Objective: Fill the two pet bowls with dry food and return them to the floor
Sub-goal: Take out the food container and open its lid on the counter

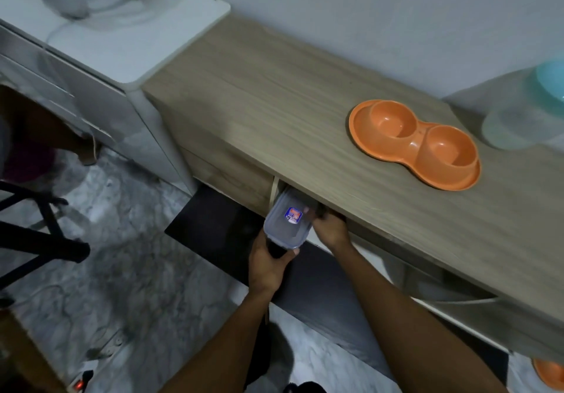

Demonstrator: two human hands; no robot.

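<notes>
Under the front edge of the wooden desk (pixel 274 112), where an opening shows beneath the top, we see a clear plastic container (pixel 288 220) with a pale lid and a blue and orange sticker, half out of the opening and tilted toward the camera. The left hand (pixel 268 266) grips the container's near end from below, with the fingers (pixel 288 255) curled closed around its dark lower part. The right hand (pixel 331 228) is at the container's right side, just under the desk edge; its fingers reach into the shadow there, and we cannot tell how far they are closed or whether they actually hold the container. What the container holds is not clear through the lid. On the desk top, well to the right of the hands, sits the orange double pet bowl (pixel 415 144), with both of its round wells looking empty and its wide rim flat on the wood. Further right, at the frame edge, stands a translucent tub (pixel 515 124) with a teal bowl (pixel 551 83) just behind it. At the bottom right corner, on the floor (pixel 122 240), part of another orange bowl (pixel 549 373) shows. A white cabinet (pixel 122 50) adjoins the desk on the left, and a dark mat (pixel 219 231) lies on the marbled floor below the hands.
</notes>
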